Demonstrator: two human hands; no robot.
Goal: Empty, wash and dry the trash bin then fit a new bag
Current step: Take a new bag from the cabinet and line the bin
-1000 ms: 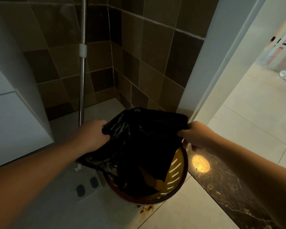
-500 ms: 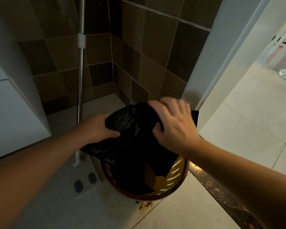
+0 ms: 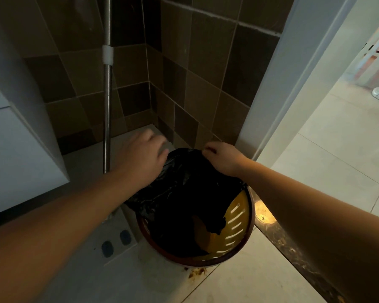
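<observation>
Now my right hand (image 3: 222,157) pinches the crumpled black plastic bag (image 3: 184,193) over the round yellow slotted bin (image 3: 239,217) on the floor; left hand (image 3: 143,154) loose beside it. One-sided pull could tear it.

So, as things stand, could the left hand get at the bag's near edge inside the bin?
Probably yes. The left hand is beside the black bag, fingers extended, holding nothing. The bag's torn near edge hangs inside the open bin, with nothing covering it; the right hand pinches only the far edge.

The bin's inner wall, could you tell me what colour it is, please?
Yellow, with pale slits, in the head view: bin.
</observation>
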